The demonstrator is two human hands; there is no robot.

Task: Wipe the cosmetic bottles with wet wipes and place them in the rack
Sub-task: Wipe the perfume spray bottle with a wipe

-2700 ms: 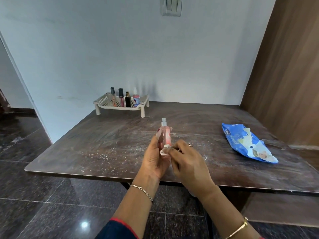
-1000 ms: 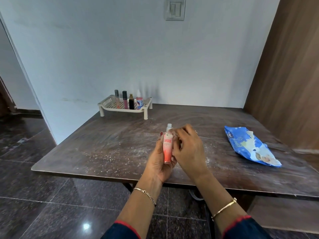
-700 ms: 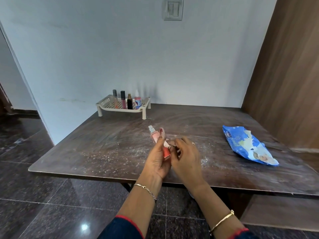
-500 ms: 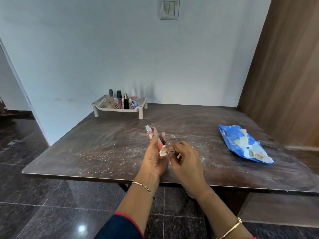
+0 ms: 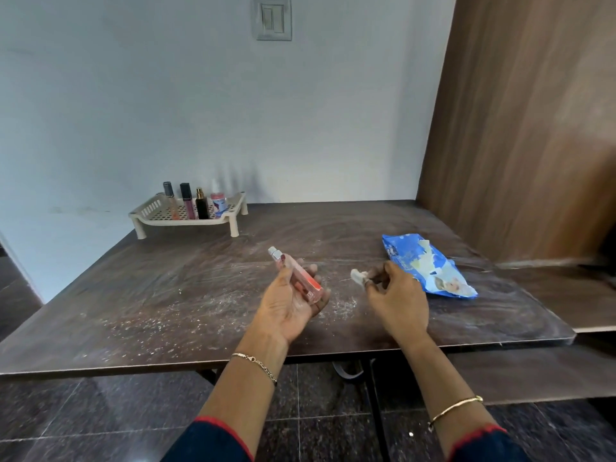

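Observation:
My left hand (image 5: 290,303) holds a slim pink cosmetic bottle (image 5: 296,275) above the table, tilted with its silver cap pointing up and to the left. My right hand (image 5: 396,295) is apart from it on the right and pinches a small crumpled white wet wipe (image 5: 358,277) between fingertips. At the table's far left stands a beige perforated rack (image 5: 160,216) with several small bottles (image 5: 193,203) upright in a row inside it.
A blue wet-wipe pack (image 5: 430,266) lies on the dark brown table (image 5: 150,295) to the right of my right hand. White specks dust the tabletop. A wooden panel (image 5: 520,128) rises on the right, a white wall behind.
My right hand has pulled away to the right with the wipe, leaving the bottle. The bottle has tilted further and now lies across my left palm.

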